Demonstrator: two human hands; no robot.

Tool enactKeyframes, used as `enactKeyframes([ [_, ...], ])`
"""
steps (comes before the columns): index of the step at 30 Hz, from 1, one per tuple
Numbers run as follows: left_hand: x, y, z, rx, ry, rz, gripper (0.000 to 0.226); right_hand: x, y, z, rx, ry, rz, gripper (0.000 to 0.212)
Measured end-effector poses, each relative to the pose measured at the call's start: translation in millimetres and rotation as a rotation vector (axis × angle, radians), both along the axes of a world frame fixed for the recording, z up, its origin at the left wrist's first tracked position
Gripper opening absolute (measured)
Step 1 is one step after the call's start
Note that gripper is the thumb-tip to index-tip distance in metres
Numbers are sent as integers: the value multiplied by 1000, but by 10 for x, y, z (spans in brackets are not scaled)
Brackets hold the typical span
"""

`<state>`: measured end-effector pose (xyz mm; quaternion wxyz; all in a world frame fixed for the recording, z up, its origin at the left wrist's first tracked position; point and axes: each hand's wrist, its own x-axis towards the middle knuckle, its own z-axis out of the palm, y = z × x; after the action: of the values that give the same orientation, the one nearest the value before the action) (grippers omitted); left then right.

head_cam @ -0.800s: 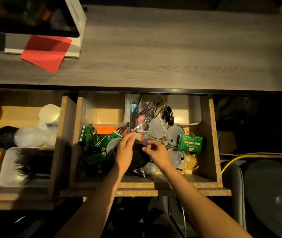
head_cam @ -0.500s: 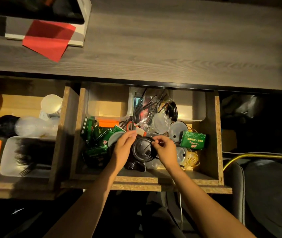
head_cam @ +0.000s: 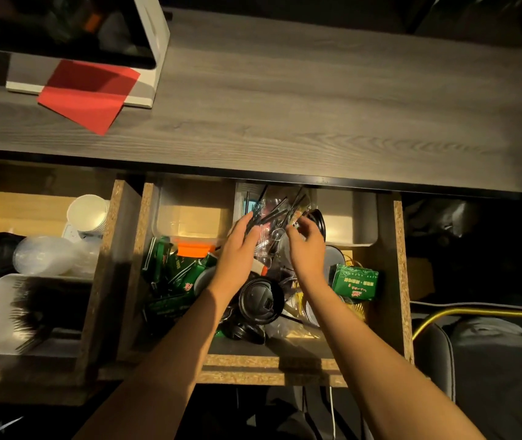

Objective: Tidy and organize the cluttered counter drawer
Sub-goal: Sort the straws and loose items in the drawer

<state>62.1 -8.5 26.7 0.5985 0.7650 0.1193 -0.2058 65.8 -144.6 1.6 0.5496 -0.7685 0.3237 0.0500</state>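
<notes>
Where the left hand (head_cam: 237, 246) lays near-straight fingers (head_cam: 244, 224) on the crinkled clear bag of black plastic cutlery (head_cam: 272, 217), the right hand (head_cam: 305, 246) hovers, fingers loosely curled, holding nothing I can see. Bag sits mid-drawer (head_cam: 397, 281) at the back edge, long axis running front to back, handles fanning rearward. Likely light, slippery, rustling; best gathered at the middle. Black round cup lid (head_cam: 261, 301) lies near the front edge.
</notes>
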Motion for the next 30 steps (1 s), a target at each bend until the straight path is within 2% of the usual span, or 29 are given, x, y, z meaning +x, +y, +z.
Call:
enactKeyframes([
  [2,136,-52,-52,48,3,-13,50,231,22,-75,-32,46,18,63],
  [5,231,-63,-166,47,28,-5,52,492,49,-225,133,158,64,87],
  [7,265,-43,-225,-8,61,44,52,587,38,-399,143,206,83,98],
  [8,273,-31,-259,-34,79,70,53,606,33,-468,148,202,88,97],
  [11,233,-26,-292,-113,110,112,60,584,26,-486,135,168,111,61],
  [13,198,-28,-298,-130,129,117,67,531,20,-444,171,144,128,66],
  [15,161,-27,-292,-104,107,80,55,458,-1,-405,180,108,117,58],
  [18,92,-36,-262,-66,61,35,44,381,-66,-326,177,7,84,21],
  [21,39,-67,-223,27,-9,-28,41,310,-132,-176,196,-70,67,23],
  [25,34,-157,-227,201,-139,-224,43,231,-200,-22,203,-148,-4,21],
  [30,13,-286,-135,272,-221,-177,46,123,-185,90,282,-200,-140,27],
])
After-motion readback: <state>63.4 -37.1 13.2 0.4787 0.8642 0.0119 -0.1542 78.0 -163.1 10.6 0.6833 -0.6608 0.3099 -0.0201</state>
